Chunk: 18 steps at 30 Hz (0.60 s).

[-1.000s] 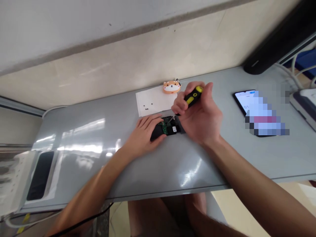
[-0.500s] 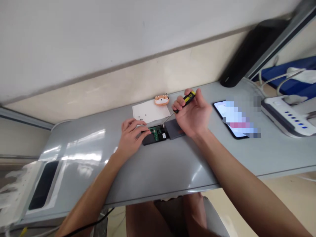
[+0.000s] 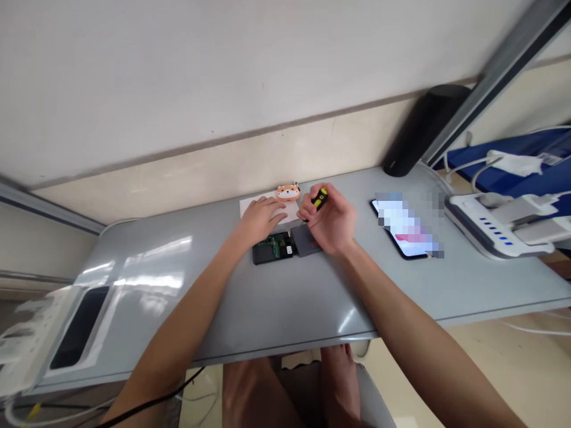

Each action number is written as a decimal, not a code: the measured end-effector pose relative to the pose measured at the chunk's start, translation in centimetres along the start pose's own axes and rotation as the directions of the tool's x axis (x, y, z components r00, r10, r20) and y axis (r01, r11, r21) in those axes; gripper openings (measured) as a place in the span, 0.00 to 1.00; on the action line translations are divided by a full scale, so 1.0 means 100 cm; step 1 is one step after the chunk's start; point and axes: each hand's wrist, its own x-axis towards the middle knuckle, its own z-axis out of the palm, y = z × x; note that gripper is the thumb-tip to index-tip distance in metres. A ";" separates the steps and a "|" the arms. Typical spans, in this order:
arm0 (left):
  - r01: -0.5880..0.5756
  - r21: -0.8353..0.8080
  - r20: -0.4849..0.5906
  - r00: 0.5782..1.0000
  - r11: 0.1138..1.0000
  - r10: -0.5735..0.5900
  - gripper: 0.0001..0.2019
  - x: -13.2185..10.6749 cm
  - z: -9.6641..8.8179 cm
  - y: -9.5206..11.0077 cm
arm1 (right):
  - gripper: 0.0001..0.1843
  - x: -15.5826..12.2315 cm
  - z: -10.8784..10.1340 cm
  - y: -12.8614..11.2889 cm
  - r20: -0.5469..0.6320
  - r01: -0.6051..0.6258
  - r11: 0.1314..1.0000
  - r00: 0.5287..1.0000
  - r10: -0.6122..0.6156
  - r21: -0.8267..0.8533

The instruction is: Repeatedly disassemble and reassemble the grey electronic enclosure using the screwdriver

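Observation:
My right hand point(image 3: 330, 223) is closed around a small black and yellow screwdriver point(image 3: 319, 199), held above the desk. My left hand point(image 3: 259, 217) rests on a white sheet of paper point(image 3: 289, 211), fingers stretched toward the screwdriver's tip. In front of both hands lies an opened black device point(image 3: 270, 248) with a green circuit board showing, and its grey cover point(image 3: 304, 241) sits just to the right, partly under my right hand.
An orange animal-shaped trinket point(image 3: 288, 192) sits at the paper's far edge. A lit phone point(image 3: 404, 229) lies right of my hand, a white power strip point(image 3: 486, 229) beyond it, a black cylinder point(image 3: 419, 131) at the back. The grey desk point(image 3: 178, 285) holds a black tray point(image 3: 75, 327) at left.
My left hand has left the black device and moved up onto the white paper. My right hand has carried the screwdriver away from the board toward the paper. The view has tilted upward.

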 end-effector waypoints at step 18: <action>0.145 -0.327 -0.036 0.986 0.934 -0.166 0.44 -0.070 0.024 0.018 | 0.23 -0.003 -0.011 -0.003 -0.079 -0.016 0.999 0.997 0.014 -0.030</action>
